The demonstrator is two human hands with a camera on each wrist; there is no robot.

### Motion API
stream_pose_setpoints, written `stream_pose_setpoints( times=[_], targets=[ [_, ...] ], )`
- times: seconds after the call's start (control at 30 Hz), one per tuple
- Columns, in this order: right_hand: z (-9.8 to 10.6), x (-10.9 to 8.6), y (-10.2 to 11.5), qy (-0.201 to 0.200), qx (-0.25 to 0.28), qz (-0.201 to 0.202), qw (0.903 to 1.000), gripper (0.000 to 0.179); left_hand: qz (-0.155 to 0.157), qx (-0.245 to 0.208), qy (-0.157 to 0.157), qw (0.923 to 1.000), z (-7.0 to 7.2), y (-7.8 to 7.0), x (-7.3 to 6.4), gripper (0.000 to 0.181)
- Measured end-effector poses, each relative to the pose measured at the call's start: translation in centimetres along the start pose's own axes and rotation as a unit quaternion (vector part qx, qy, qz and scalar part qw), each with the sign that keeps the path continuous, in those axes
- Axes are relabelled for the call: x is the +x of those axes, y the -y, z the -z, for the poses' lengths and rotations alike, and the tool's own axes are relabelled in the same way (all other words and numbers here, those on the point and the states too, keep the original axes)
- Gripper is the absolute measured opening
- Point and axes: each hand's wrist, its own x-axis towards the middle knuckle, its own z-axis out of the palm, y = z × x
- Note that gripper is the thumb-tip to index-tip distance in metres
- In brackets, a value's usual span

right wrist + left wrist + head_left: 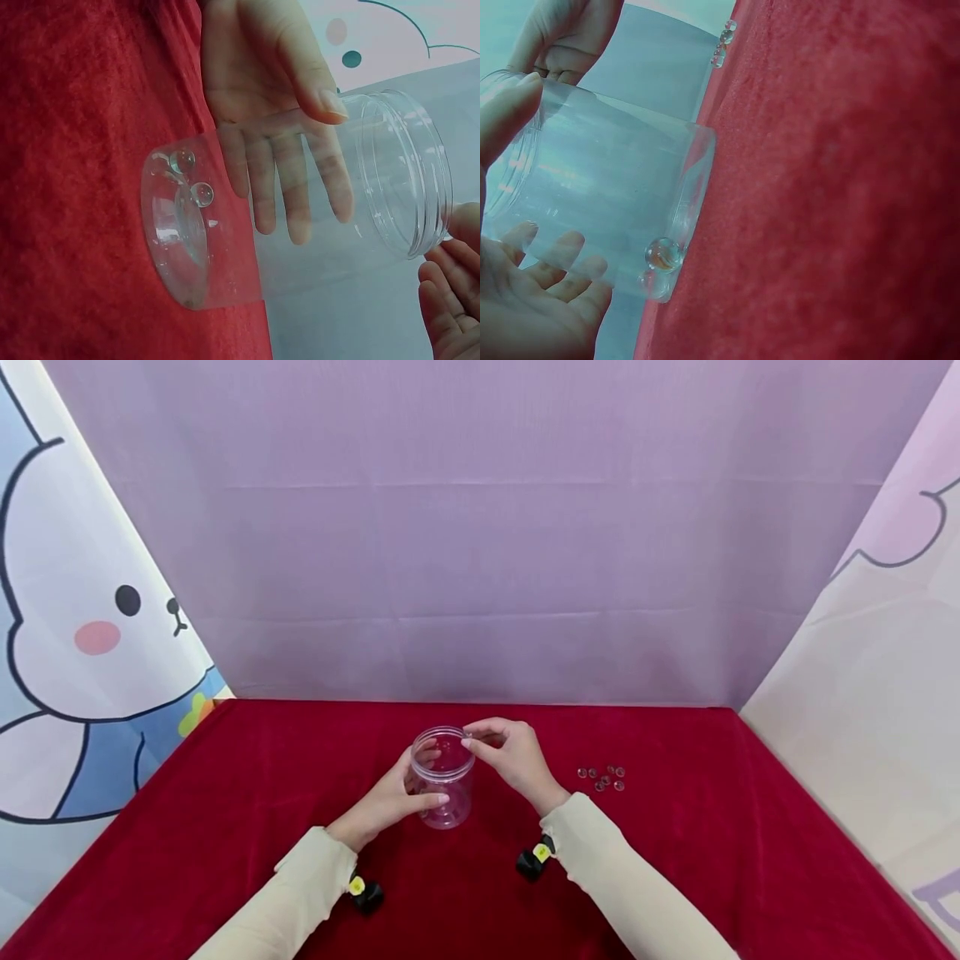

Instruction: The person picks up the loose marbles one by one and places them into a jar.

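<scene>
A clear plastic jar (442, 777) with a threaded rim stands without a lid at mid-table. My left hand (397, 797) holds it from the left, thumb across the near side and fingers round the far side. At the right edge of the jar's mouth, my right hand (513, 756) pinches a small glass marble (468, 737) between thumb and fingertips, mostly hidden by them. Inside, at the jar's bottom, lies a marble (664, 255) with an orange swirl; the right wrist view shows two round shapes, one a clear marble (202, 194).
Several loose marbles (606, 779) lie on the red cloth (675, 860) to the right of my right hand. A plain lilac backdrop (480, 568) rises behind the table, with printed cloth panels (97, 568) on both sides.
</scene>
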Motion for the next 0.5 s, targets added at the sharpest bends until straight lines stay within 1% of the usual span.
stream_pose_setpoints(
  times=[0.27, 0.5],
  targets=[
    [-0.01, 0.12, -0.15, -0.001, 0.004, 0.011, 0.9999, 0.022, -0.012, 0.002, 0.001, 0.9999, 0.15, 0.12, 0.13, 0.083],
    [-0.03, 0.12, -0.12, 0.007, 0.016, 0.000, 0.9998, 0.025, -0.010, 0.003, 0.002, 0.9999, 0.27, -0.01, 0.13, 0.084]
  ],
)
